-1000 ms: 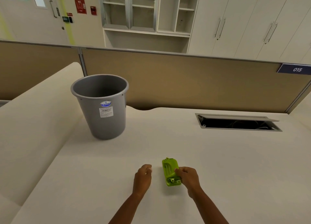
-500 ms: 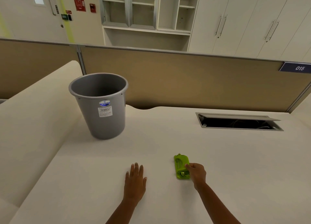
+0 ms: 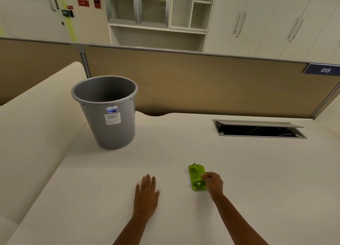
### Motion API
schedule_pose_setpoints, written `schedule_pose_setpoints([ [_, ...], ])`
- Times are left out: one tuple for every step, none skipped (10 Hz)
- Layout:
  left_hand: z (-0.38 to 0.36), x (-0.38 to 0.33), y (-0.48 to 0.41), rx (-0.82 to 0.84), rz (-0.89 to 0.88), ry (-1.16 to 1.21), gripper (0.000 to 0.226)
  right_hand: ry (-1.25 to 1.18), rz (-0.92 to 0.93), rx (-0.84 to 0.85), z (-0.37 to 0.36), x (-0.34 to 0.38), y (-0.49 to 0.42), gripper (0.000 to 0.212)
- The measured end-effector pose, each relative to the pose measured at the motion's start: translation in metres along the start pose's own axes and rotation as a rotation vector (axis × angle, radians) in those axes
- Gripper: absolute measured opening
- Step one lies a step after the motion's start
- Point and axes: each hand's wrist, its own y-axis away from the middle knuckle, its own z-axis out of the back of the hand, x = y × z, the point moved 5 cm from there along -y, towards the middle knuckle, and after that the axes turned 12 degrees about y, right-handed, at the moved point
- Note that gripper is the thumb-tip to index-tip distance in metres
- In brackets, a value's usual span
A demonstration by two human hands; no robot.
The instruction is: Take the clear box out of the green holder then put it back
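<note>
A small bright green holder [image 3: 196,176] lies flat on the cream table [image 3: 239,171], near the front middle. A clear box seems to sit inside it, showing faint lines and a small metal part near its front end. My right hand [image 3: 213,183] touches the holder's right edge with curled fingers pinching its side. My left hand [image 3: 146,193] rests palm down on the table to the left of the holder, fingers spread, holding nothing.
A grey plastic bin [image 3: 108,114] with a label stands at the back left of the table. An open cable hatch [image 3: 257,130] is set into the table at the back right. A tan partition [image 3: 202,83] runs along the far edge.
My left hand has let go, moved left and flattened on the table. My right hand has shifted the holder a little to the right and keeps hold of its side.
</note>
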Motion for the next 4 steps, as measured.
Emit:
schedule_pose_setpoints([
  [0.001, 0.000, -0.001, -0.029, 0.003, 0.042, 0.084, 0.077, 0.059, -0.069, -0.001, 0.003, 0.008, 0.033],
  [0.002, -0.001, 0.001, 0.017, 0.013, 0.104, 0.070, 0.245, 0.266, -0.164, -0.011, 0.008, 0.022, 0.044],
  [-0.002, 0.001, 0.002, 0.018, -0.015, 0.098, 0.061, 0.508, 0.600, -0.283, -0.030, 0.017, 0.040, 0.042],
  [-0.003, -0.001, -0.002, -0.227, -0.139, 0.040, 0.064, 0.721, 0.771, -0.302, -0.062, 0.014, 0.050, 0.055],
])
